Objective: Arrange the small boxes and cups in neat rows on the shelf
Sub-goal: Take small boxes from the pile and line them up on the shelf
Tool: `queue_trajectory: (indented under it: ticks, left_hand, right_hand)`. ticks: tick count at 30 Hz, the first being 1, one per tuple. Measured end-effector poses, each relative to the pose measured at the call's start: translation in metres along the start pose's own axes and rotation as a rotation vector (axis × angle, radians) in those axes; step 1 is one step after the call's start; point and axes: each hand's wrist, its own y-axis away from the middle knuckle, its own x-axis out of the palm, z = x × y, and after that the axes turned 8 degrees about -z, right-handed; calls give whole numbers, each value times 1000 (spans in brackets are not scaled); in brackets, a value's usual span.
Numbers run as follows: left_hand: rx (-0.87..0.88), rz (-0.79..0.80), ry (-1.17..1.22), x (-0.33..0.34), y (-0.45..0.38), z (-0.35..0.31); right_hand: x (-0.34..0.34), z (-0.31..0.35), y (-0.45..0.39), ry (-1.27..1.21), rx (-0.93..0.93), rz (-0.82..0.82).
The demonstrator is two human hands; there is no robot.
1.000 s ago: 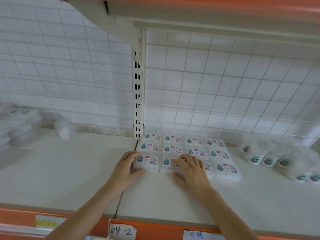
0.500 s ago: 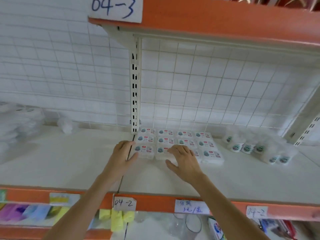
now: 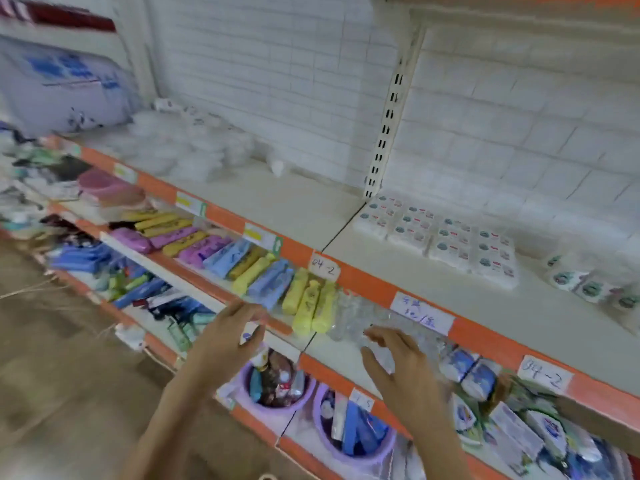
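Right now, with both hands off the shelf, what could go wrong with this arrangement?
1. The cups lie loosely bunched at the right, not in a row; that part looks unfinished and could be left so.
2. The left hand and right hand hang open in front of the lower shelves, so a careless reach might knock the yellow packs.
3. The small boxes sit in a tight grid; nudging one may skew its neighbours.

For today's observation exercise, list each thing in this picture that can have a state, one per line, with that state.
Small white labelled boxes: lying flat in a tidy block of rows on the shelf.
Small white cups with round green labels: loosely grouped right of the boxes, not in rows.
Left hand: off the shelf, fingers relaxed, holding nothing.
Right hand: off the shelf, fingers spread, holding nothing.
Cream shelf with orange front edge: bare left of the boxes.
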Motion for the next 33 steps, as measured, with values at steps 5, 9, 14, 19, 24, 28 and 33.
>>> queue_trajectory:
  ticks: [5,9,14,19,24,28,33]
  left_hand:
    - [-227,-27,-180,-37,86,26]
    - [-294,-37,-304,-68,128,38]
    - [-373,-17,-433,-108,144,79]
    - [-460,-41,-497,-153,135,149]
    - [-466,-78,-482,-205,99,229]
    - [-409,-40,-463,-241,58,280]
    - [-310,12,-409,-261,6,332]
  right_hand:
    - [47,32,36,-57,-63,193]
    - [82,63,48,-101,-107,321]
    - [141,118,35,-94,-230,439]
    - [213,193,-1,-195,-349,506]
    - [284,264,-42,-229,-335,539]
    - [325,299,-76,-246,-302,493]
    - [346,303,-127,-219,-197,419]
